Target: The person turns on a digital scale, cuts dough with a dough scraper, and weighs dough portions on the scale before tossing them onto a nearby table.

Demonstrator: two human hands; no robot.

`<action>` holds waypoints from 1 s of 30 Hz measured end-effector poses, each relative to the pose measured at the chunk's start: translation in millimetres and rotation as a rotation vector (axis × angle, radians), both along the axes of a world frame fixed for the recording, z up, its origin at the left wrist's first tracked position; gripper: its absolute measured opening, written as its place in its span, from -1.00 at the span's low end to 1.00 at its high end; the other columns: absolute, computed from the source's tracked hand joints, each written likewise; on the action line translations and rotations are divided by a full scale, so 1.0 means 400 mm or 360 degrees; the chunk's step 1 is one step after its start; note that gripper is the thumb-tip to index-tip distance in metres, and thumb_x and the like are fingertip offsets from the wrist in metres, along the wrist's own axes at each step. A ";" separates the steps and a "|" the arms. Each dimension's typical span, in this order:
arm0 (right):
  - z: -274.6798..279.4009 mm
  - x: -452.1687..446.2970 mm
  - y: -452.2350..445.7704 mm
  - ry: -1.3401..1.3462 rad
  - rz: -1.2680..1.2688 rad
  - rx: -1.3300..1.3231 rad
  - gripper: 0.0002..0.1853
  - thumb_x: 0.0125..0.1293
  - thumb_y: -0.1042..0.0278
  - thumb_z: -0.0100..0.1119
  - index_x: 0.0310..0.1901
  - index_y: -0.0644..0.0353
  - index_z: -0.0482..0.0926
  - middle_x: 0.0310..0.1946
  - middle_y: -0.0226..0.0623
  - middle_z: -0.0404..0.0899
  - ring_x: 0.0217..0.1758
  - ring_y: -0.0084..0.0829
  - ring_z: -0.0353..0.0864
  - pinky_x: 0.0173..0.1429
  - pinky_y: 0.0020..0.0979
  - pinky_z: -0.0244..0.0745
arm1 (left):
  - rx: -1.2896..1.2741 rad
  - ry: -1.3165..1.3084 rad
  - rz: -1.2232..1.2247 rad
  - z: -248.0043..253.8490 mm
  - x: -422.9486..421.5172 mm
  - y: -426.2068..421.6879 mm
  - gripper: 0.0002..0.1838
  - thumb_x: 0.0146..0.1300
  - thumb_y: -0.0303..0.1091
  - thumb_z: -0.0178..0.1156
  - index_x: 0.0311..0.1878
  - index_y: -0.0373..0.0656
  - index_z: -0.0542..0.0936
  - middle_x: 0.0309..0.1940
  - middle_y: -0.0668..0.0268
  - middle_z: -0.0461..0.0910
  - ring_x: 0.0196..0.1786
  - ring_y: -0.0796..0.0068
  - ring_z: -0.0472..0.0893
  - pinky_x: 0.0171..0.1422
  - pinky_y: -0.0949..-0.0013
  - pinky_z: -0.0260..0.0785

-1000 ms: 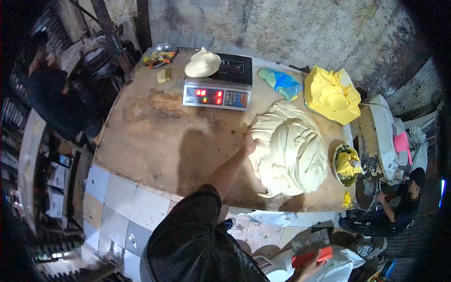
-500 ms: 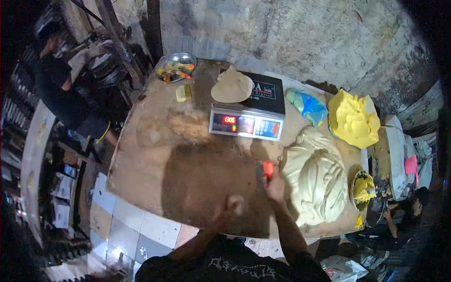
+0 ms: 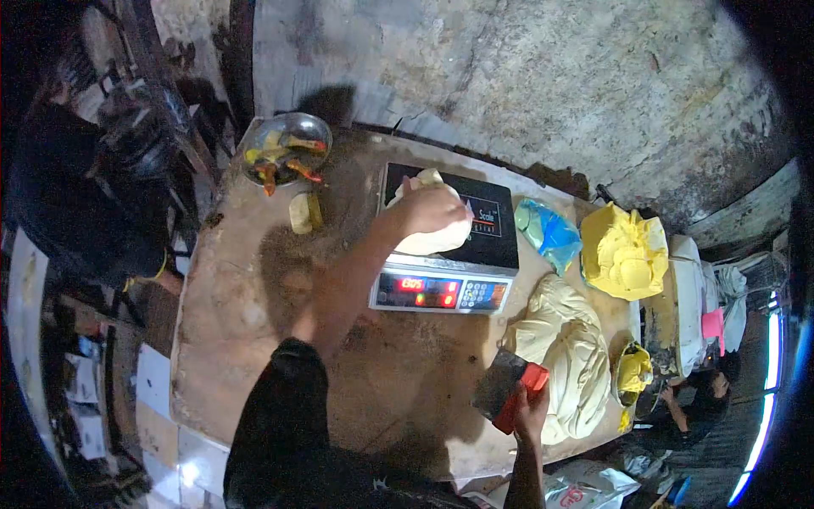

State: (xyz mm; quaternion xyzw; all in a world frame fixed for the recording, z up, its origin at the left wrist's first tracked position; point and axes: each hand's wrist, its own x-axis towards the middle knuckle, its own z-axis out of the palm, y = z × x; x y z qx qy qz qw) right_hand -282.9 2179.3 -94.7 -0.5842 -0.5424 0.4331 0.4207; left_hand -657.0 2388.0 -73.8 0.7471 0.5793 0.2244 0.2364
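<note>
My left hand (image 3: 434, 210) reaches over the digital scale (image 3: 441, 288), its fingers curled on the pale dough lump (image 3: 437, 242) that sits on the black top. Whether a separate small piece is under those fingers is hidden. In my right hand (image 3: 531, 409) is a dough scraper (image 3: 502, 386) with a dark flat blade and red handle, held low over the table. Just right of the scraper lies a big mound of soft dough (image 3: 564, 360). The scale's red display is lit.
A metal bowl (image 3: 292, 174) with brushes stands at the table's far left, near a small pale yellowish block (image 3: 305, 212). To the right are a blue-green plastic bag (image 3: 549, 236), a yellow mass (image 3: 625, 253) and a small yellow-filled bowl (image 3: 633, 373). Other people are at both sides.
My left hand has moved from the near table edge, with a small dough piece in it, up to the dough on the scale. The scraper has shifted nearer to me.
</note>
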 end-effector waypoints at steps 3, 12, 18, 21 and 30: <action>-0.014 0.030 0.021 -0.0128 -0.0045 -0.0023 -0.58 0.23 0.48 0.06 0.12 0.30 0.23 -0.09 -0.29 0.39 -0.08 -0.50 0.38 0.02 -0.51 0.28 | 0.0913 -0.0174 0.0989 0.027 -0.081 -0.171 -0.63 0.19 -0.08 -0.01 -0.10 -0.15 0.52 -0.01 0.03 0.44 0.15 0.01 0.34 0.19 -0.23 0.05; 0.101 0.025 -0.005 0.0043 -0.0263 -0.0146 -0.56 0.24 0.44 0.06 0.14 0.31 0.23 -0.06 -0.31 0.41 -0.03 -0.50 0.38 0.06 -0.50 0.27 | 0.0450 -0.0765 0.1256 -0.067 0.100 -0.071 -0.30 0.20 0.16 -0.11 0.18 -0.27 0.27 0.26 -0.17 0.05 0.33 -0.11 0.02 0.39 0.00 -0.25; 0.115 0.121 -0.079 0.0212 -0.0306 -0.0108 -0.54 0.23 0.47 0.07 0.16 0.27 0.23 -0.09 -0.33 0.43 -0.06 -0.50 0.40 0.04 -0.48 0.30 | 0.0490 0.0430 0.0948 -0.047 0.300 0.008 -0.12 0.06 0.29 -0.02 0.23 -0.31 0.22 0.30 -0.22 -0.09 0.36 -0.27 -0.22 0.34 -0.21 -0.46; 0.104 0.221 -0.118 0.0274 -0.0365 -0.0097 -0.56 0.23 0.49 0.06 0.14 0.25 0.25 -0.14 -0.33 0.44 -0.12 -0.50 0.43 -0.02 -0.47 0.34 | -0.0057 -0.0680 0.0476 -0.009 0.257 0.092 -0.29 0.17 0.15 -0.02 0.17 -0.29 0.30 0.19 0.01 0.23 0.24 0.07 0.20 0.29 0.03 -0.03; 0.124 0.426 -0.252 0.0783 -0.0606 -0.0050 -0.69 0.22 0.49 0.06 0.00 0.20 0.31 -0.34 -0.37 0.43 -0.41 -0.53 0.44 -0.36 -0.48 0.44 | 0.0946 -0.1935 0.1037 -0.253 0.541 -0.374 -0.74 0.34 -0.26 -0.12 -0.15 -0.28 0.41 -0.21 0.22 0.49 -0.19 0.46 0.50 -0.12 0.39 0.34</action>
